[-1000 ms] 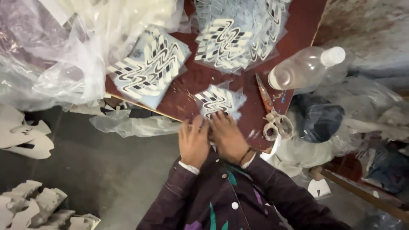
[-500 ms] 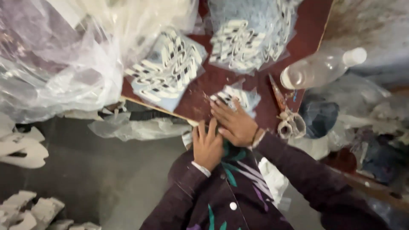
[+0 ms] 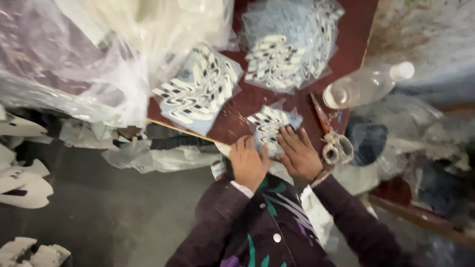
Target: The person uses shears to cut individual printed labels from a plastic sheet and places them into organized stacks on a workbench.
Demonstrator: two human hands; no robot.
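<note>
I see my left hand [image 3: 249, 163] and right hand [image 3: 298, 154] pressed flat, fingers together, on a small clear plastic packet of white-and-black patterned pieces [image 3: 269, 126] at the near edge of the dark red tabletop [image 3: 354, 34]. It could slide off that edge. Rusty scissors [image 3: 332, 138] and a tipped clear plastic bottle [image 3: 366, 85] crowd the right.

head view: worn on the person's head, looks straight down
nearness: close above the red surface [image 3: 346, 29] and both hands
</note>
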